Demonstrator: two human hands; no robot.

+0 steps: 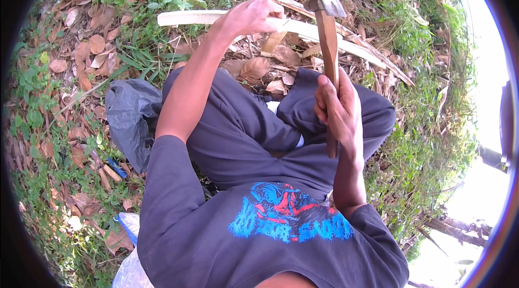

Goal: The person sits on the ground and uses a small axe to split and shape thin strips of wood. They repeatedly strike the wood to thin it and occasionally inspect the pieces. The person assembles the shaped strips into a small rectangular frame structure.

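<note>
A long pale wooden strip [189, 18] runs left to right on the ground beyond my crossed legs. My left hand [254, 16] is closed at the strip, its fingers curled in a pinch; whatever they hold is hidden. My right hand [338, 101] grips the wooden handle of a hammer [328, 42] above my right leg. The hammer stands upright in the picture, its dark metal head at the top, over the far side of the strip. A short pale wood piece [273, 43] juts toward me from under the strip, near my left hand.
Rough wooden sticks [373, 45] lie behind the strip, among dry leaves [254, 67] and grass. A dark plastic bag [130, 115] rests by my left knee. A blue object [117, 167] and a clear plastic bag [131, 272] lie on my left side.
</note>
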